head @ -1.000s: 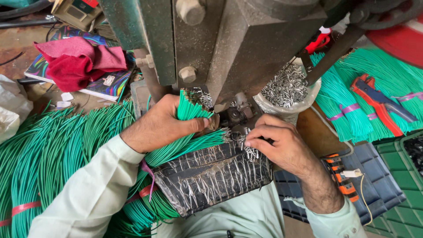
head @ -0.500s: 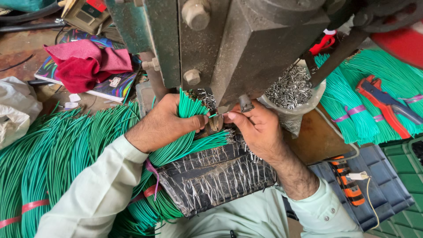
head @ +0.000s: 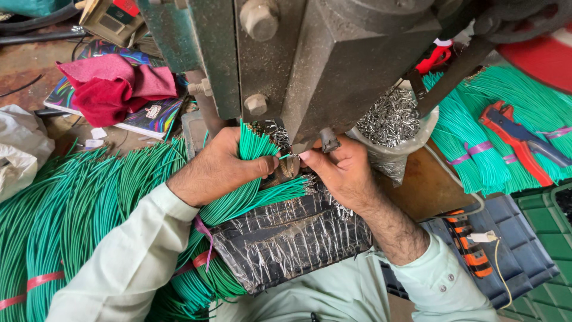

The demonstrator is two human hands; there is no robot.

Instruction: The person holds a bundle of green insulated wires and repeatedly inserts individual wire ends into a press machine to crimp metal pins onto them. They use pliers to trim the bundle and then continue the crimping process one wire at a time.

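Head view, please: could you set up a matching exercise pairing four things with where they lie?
Things:
1. red cloth
2. metal bits
3. red cutter
4. wire bundle

Places:
A. in the left hand
B. on green wires, far right
C. on a book, upper left
D. in a clear bag beside the press

Pairs: 1-C, 2-D, 3-B, 4-A

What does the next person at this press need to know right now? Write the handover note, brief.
Left hand: gripping a bundle of green wires, ends up beside the press head.
Right hand: pinching a single green wire at the die under the press.
Supplies: bowl of metal terminals just right of the press; more green wire bundles on the left, tied bundles on the right.
Done: some wires lying over the wrapped pad carry metal tips.
Left: the wires in the left-hand bundle.
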